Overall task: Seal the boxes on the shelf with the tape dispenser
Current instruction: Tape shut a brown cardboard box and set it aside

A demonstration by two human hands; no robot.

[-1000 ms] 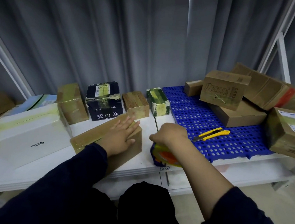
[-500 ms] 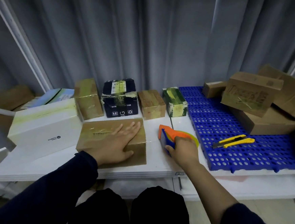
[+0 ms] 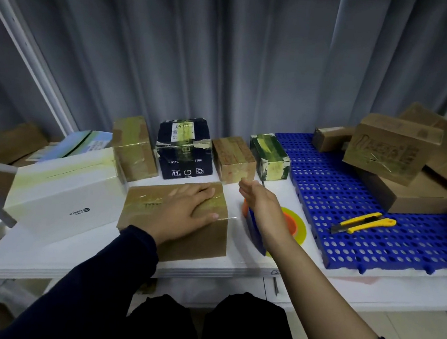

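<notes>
Grey pleated curtain (image 3: 225, 62) hung across the back, white metal post (image 3: 30, 55) slanted across it at left, white shelf (image 3: 50, 252) set in front, blue perforated plastic mat (image 3: 335, 194) laid on its right half, pale floor (image 3: 429, 330) seen below at right

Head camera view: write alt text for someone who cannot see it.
A person's left hand presses flat on a brown cardboard box on a white shelf, while the open right hand hovers over an orange, blue and yellow tape dispenser. A yellow utility knife lies on a blue perforated mat.

Yellow cutters (image 3: 373, 225), perhaps two, lie on a blue perforated mat (image 3: 323, 182).
</notes>
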